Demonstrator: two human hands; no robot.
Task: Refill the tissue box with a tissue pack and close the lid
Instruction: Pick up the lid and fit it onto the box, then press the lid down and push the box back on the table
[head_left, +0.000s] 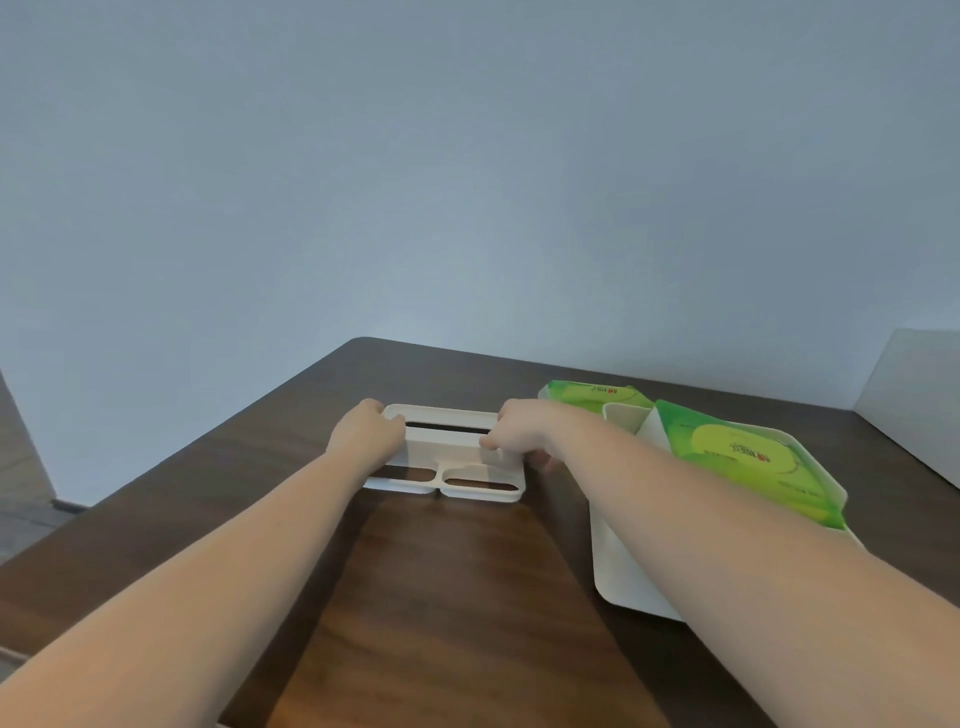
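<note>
A white tissue box lid (451, 453) with a long slot and two oval openings lies flat on the dark wooden table (441, 597). My left hand (369, 434) grips its left end and my right hand (519, 428) grips its right end. To the right stands the open white tissue box (628, 571), partly hidden by my right forearm. A green tissue pack (748, 462) rests tilted in the box. A second green tissue pack (597, 396) lies behind it.
A plain blue-grey wall rises behind the table. A white panel (914, 400) stands at the far right edge. The table's left edge drops to a grey floor (26, 499).
</note>
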